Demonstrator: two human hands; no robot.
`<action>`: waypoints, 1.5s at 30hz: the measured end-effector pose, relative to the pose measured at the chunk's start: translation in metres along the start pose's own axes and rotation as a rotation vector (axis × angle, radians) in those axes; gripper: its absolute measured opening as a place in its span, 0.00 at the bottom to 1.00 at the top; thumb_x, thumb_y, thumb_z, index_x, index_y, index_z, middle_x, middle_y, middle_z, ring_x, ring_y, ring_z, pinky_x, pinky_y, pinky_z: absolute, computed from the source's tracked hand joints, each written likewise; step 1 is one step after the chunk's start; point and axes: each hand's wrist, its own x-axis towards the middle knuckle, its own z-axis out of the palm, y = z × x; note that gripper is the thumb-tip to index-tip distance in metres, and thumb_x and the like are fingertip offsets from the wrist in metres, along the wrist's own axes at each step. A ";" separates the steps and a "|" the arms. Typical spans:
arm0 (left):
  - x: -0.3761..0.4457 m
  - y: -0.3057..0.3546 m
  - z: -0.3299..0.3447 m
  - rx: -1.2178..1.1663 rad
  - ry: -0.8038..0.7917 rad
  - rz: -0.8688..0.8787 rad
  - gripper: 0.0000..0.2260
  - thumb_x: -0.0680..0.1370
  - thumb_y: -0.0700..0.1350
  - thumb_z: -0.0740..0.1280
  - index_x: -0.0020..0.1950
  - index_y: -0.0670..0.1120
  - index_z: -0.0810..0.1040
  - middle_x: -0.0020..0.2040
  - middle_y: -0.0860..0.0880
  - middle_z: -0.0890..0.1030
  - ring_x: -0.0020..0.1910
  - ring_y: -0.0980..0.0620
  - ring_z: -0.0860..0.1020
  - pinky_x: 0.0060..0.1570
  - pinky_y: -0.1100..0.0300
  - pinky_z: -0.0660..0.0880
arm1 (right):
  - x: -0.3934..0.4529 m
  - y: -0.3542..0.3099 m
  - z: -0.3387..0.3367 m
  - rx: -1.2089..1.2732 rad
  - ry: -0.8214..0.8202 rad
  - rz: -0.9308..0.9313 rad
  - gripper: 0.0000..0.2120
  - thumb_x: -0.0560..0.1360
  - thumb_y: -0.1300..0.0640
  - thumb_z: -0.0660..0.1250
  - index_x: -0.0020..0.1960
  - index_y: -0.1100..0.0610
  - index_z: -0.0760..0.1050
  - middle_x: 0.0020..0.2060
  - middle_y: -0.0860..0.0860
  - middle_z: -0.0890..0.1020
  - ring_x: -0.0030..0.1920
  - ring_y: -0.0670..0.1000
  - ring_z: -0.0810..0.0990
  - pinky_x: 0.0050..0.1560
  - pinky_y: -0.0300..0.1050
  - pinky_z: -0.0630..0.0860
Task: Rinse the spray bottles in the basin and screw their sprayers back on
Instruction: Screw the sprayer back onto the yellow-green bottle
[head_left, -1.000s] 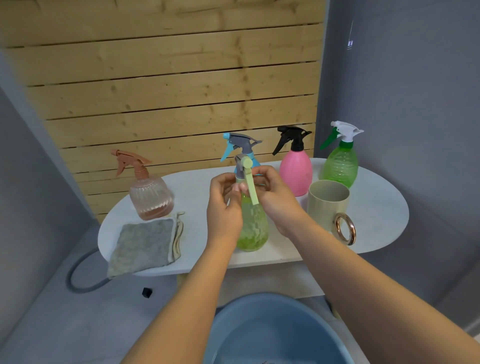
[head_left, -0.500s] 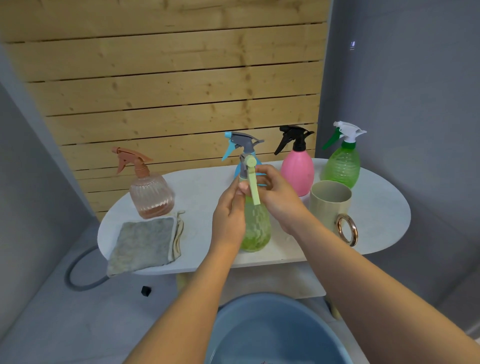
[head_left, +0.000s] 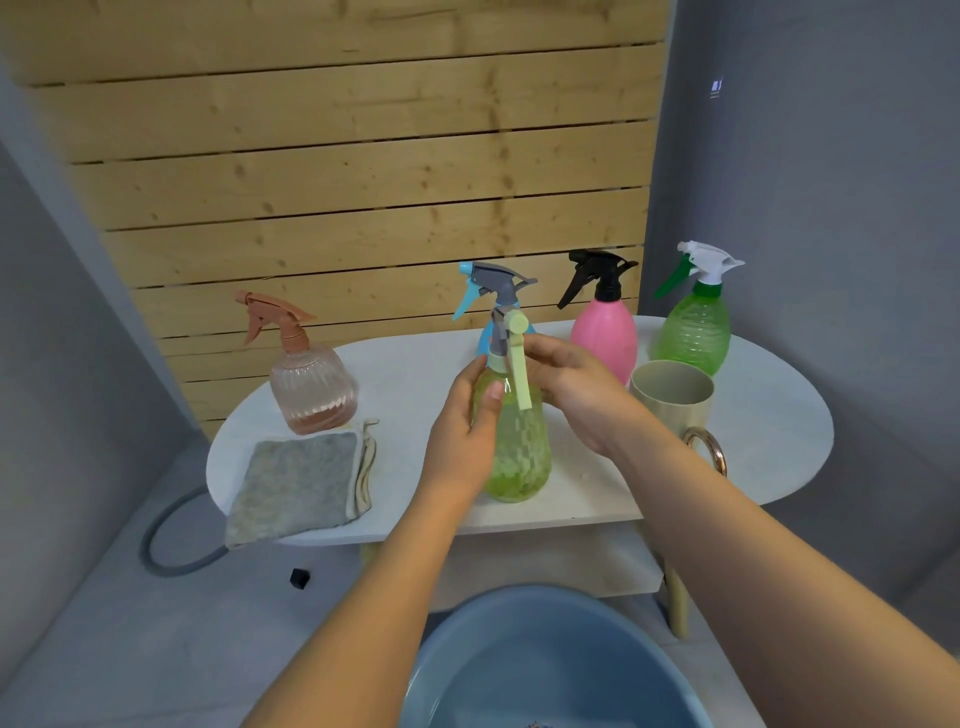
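Item: yellow-green spray bottle (head_left: 519, 441), upright on tabletop (head_left: 769, 415), frame centre. Left hand (head_left: 462, 421) gripped its shoulder, steadying; right hand (head_left: 576, 389) fingers curled behind sprayer (head_left: 511, 353), apparently to turn it.

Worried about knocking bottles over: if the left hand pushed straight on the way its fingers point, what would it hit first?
Probably the blue bottle just behind the light green bottle the left hand grips; depth is unclear.

Two bare forearms reach forward, hands close together at chest height.
The left hand (head_left: 467, 415) curls its fingers and thumb around the light green bottle (head_left: 517, 447); the right hand (head_left: 576, 387) pinches at its sprayer (head_left: 511, 353) collar.
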 end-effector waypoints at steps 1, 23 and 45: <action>0.001 0.000 -0.001 0.009 -0.009 -0.004 0.20 0.81 0.51 0.57 0.73 0.49 0.64 0.69 0.52 0.71 0.67 0.55 0.69 0.63 0.62 0.66 | 0.001 0.000 0.002 -0.023 0.039 -0.010 0.07 0.75 0.63 0.66 0.49 0.52 0.78 0.44 0.49 0.82 0.48 0.48 0.79 0.51 0.41 0.73; -0.001 0.016 -0.015 0.111 -0.222 -0.130 0.25 0.74 0.45 0.71 0.66 0.61 0.65 0.61 0.58 0.74 0.60 0.55 0.74 0.56 0.63 0.73 | -0.015 -0.012 0.011 -0.177 0.040 -0.015 0.08 0.76 0.58 0.66 0.51 0.47 0.79 0.45 0.44 0.80 0.48 0.44 0.79 0.52 0.36 0.74; -0.004 0.007 -0.004 0.111 -0.029 -0.294 0.37 0.63 0.46 0.80 0.63 0.51 0.60 0.56 0.50 0.73 0.56 0.50 0.75 0.56 0.52 0.75 | -0.026 0.016 0.003 -0.163 -0.003 0.322 0.27 0.76 0.37 0.57 0.73 0.43 0.61 0.68 0.44 0.70 0.66 0.49 0.70 0.64 0.46 0.66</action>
